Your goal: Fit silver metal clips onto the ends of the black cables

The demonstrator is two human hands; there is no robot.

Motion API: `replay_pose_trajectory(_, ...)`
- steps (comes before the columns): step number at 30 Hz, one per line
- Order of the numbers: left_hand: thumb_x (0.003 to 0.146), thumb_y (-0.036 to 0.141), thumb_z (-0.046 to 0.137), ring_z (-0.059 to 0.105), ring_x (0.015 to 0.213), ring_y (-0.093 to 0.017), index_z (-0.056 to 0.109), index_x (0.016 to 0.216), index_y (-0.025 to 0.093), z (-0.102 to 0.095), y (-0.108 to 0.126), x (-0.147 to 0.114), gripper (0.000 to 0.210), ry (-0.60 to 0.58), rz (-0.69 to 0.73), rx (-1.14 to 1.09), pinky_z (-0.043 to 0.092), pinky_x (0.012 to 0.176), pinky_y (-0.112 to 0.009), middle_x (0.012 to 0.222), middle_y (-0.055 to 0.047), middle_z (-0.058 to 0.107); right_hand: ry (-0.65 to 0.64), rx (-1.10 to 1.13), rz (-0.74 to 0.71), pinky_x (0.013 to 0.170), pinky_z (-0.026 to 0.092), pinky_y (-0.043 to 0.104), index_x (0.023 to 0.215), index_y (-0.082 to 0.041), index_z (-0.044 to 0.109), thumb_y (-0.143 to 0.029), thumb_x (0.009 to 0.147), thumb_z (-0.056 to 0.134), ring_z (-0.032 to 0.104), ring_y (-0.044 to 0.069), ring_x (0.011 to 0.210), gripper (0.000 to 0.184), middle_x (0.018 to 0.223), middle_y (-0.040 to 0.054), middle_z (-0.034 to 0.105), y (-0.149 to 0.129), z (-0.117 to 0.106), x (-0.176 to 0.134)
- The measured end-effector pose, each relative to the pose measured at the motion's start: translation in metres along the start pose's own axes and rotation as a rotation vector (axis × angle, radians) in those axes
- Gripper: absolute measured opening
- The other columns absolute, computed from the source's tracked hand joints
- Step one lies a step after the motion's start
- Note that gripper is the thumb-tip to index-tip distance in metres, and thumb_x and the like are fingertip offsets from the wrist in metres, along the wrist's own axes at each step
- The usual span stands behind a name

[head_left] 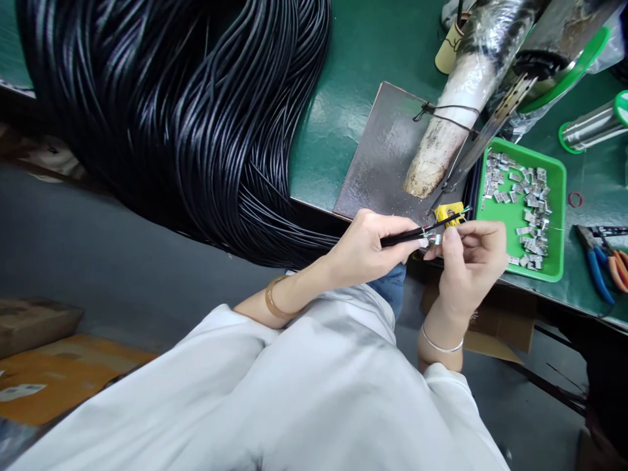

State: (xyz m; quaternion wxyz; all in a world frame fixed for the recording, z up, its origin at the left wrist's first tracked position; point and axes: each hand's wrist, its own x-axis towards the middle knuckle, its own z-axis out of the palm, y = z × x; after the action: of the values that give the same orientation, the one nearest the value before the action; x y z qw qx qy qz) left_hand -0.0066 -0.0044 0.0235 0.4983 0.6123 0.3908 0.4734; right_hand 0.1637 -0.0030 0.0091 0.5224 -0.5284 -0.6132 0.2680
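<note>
My left hand (370, 245) is closed around a few black cables (402, 237). Their stripped ends, with thin coloured wires, stick out past its thumb and forefinger. My right hand (468, 255) meets it at the wire ends, thumb and fingers pinched at a small silver metal connector (436, 239). The fingertips partly hide the connector, and how it sits on the wires cannot be made out. Just behind both hands stands a yellow block (449, 213) at the table edge; one cable end crosses in front of it.
A thick bundle of black cables (196, 131) covers the table's left side. A green tray (557, 216) holds many metal connectors. Behind my hands are a dark plate (377, 144), a wrapped pipe (446, 131) and a perforated metal bar (505, 111). Pliers (596, 261) and a wire spool (591, 127) lie right.
</note>
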Motion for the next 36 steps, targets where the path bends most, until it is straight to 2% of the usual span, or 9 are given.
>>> replay_pose_trajectory(3,0.088,0.027,0.063,0.055,0.063,-0.009,0.074,0.081,0.012,0.002,-0.005,0.001,0.02,0.041,-0.038,-0.046,0.043,0.061,-0.019,0.071,-0.002,0.067,0.126,-0.197,-0.151,0.057,0.054,0.02,0.09,-0.02,0.059,-0.027,0.088,0.069,0.065,0.008,0.061,0.012,0.078,-0.0047,0.062,0.001,0.004,-0.003)
replay_pose_trajectory(5,0.088,0.029,0.064,0.054,0.065,-0.009,0.074,0.083,0.011,0.002,-0.009,0.004,0.021,0.057,-0.063,-0.098,0.043,0.061,-0.019,0.072,-0.002,0.067,0.165,-0.205,-0.235,0.063,0.058,0.023,0.094,-0.021,0.06,-0.022,0.089,0.066,0.07,0.012,0.076,0.008,0.088,-0.001,0.067,0.002,0.006,-0.005)
replay_pose_trajectory(8,0.085,0.03,0.067,0.055,0.068,-0.01,0.074,0.085,0.011,0.002,-0.014,0.008,0.02,0.059,-0.081,-0.165,0.045,0.065,-0.019,0.077,-0.002,0.067,0.146,-0.16,-0.312,0.07,0.063,0.031,0.098,-0.021,0.061,-0.016,0.087,0.066,0.073,0.019,0.097,0.013,0.104,0.0035,0.072,0.005,0.007,-0.008)
replay_pose_trajectory(12,0.083,0.029,0.069,0.048,0.063,-0.008,0.071,0.076,0.011,0.005,-0.015,0.01,0.02,0.123,-0.09,-0.143,0.04,0.059,-0.018,0.067,0.0,0.058,0.105,-0.254,-0.419,0.079,0.065,0.036,0.095,-0.022,0.064,-0.012,0.082,0.07,0.074,0.02,0.1,0.018,0.108,0.0026,0.074,0.006,0.008,-0.008)
replay_pose_trajectory(15,0.084,0.026,0.067,0.043,0.06,-0.006,0.068,0.073,0.01,0.01,-0.015,0.01,0.02,0.199,-0.079,-0.078,0.037,0.056,-0.017,0.064,0.002,0.052,0.122,-0.286,-0.474,0.081,0.065,0.035,0.094,-0.023,0.063,-0.011,0.082,0.071,0.075,0.019,0.099,0.018,0.111,0.0028,0.075,0.007,0.01,-0.007)
replay_pose_trajectory(20,0.086,0.025,0.064,0.037,0.058,-0.005,0.065,0.071,0.01,0.016,-0.019,0.011,0.02,0.26,-0.059,-0.014,0.034,0.052,-0.015,0.061,0.004,0.045,0.107,-0.251,-0.43,0.08,0.065,0.034,0.093,-0.022,0.062,-0.009,0.08,0.071,0.075,0.018,0.094,0.021,0.113,0.0035,0.075,0.011,0.013,-0.007)
replay_pose_trajectory(27,0.084,0.024,0.063,0.04,0.058,-0.004,0.065,0.071,0.01,0.016,-0.016,0.015,0.02,0.306,-0.048,0.033,0.034,0.051,-0.014,0.063,0.003,0.049,0.068,-0.278,-0.406,0.081,0.066,0.034,0.097,-0.022,0.066,-0.01,0.082,0.07,0.074,0.02,0.1,0.019,0.112,0.0032,0.075,0.005,0.012,-0.003)
replay_pose_trajectory(32,0.084,0.022,0.064,0.035,0.054,-0.003,0.064,0.07,0.01,0.015,-0.011,0.016,0.018,0.3,-0.004,0.021,0.033,0.049,-0.012,0.06,0.004,0.047,0.019,-0.288,-0.439,0.092,0.063,0.037,0.099,-0.023,0.067,-0.01,0.085,0.067,0.073,0.02,0.107,0.019,0.112,0.0021,0.075,-0.005,0.008,0.0)
replay_pose_trajectory(36,0.084,0.023,0.063,0.038,0.056,-0.003,0.064,0.072,0.01,0.013,-0.014,0.013,0.018,0.268,-0.055,-0.001,0.034,0.05,-0.013,0.062,0.003,0.048,0.004,-0.262,-0.432,0.087,0.065,0.034,0.093,-0.021,0.063,-0.007,0.081,0.069,0.075,0.019,0.101,0.02,0.12,0.0044,0.073,-0.004,0.006,-0.004)
